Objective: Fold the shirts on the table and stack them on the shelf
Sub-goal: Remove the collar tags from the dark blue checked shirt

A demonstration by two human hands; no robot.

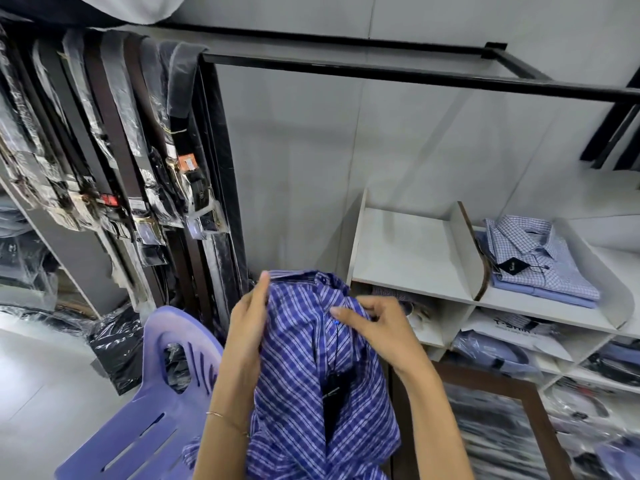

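Plaid shirt (311,368), unfolded, long axis near-to-far. Gripped at collar: left hand (247,327) left side, right hand (377,323) right side. Shelf (408,251) far right, right hand nearer.

plastic chair (138,410) beside hanging packaged belts (114,161).

1. I see pale grey wall panels (311,140) crossed by a black metal rail (381,72).
2. Bagged belts (114,150) hang at the left.
3. A purple plastic chair (145,410) stands on the light floor (38,393).
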